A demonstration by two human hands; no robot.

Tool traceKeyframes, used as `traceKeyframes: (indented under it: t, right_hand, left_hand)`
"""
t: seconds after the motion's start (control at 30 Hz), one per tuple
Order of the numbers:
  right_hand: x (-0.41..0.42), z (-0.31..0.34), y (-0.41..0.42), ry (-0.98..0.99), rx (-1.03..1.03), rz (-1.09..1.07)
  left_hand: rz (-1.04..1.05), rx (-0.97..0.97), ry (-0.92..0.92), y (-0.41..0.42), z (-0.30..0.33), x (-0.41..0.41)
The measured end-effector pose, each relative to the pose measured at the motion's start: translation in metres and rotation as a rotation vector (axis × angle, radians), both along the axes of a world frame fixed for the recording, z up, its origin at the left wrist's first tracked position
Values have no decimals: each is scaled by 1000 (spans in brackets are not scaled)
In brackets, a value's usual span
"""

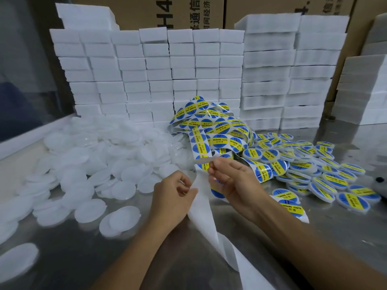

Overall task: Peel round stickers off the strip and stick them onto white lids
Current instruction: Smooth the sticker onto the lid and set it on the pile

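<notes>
2 hands, 1 sticker strip (211, 130) heaped at 12 o'clock; plain white lids (88, 155) at 9 o'clock & stickered lids (326, 174) at 3 o'clock, both too many to count. Left hand (172, 197) fingers curl round bare backing paper (204, 208) on the table (73, 258). Right hand (232, 181) fingers pinch a round sticker (206, 165) at strip's peel edge, just above left fingers.

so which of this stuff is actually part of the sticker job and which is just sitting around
Part of the job:
- sticker strip
- bare backing strip, held by left hand
- sticker pinched by right hand
- plain white lids
- stickered lids

Just lying about:
- stacked white foam blocks
- cardboard boxes
- steel table
</notes>
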State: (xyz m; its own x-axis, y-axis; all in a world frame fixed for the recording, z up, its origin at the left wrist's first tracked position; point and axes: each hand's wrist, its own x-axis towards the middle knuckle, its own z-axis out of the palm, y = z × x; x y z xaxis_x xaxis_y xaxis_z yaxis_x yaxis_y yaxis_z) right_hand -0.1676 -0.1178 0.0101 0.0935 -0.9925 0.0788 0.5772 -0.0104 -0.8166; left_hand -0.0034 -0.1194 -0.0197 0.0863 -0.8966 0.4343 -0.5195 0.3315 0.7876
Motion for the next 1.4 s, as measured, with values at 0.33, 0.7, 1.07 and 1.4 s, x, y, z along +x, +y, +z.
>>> traceKeyframes:
  t: [0.33, 0.7, 1.07, 1.4]
  right_hand:
    - [11, -12, 4, 154, 52, 98]
    - [8, -13, 1, 138, 58, 109]
    - [7, -16, -2, 207, 65, 68]
    - [7, -18, -5, 177, 82, 49]
  left_hand:
    - [248, 132, -883, 20, 28, 4]
    - [87, 737, -965, 17, 27, 22]
    - [-2, 301, -691, 3, 12, 21]
    - [356, 303, -767, 6, 21, 28]
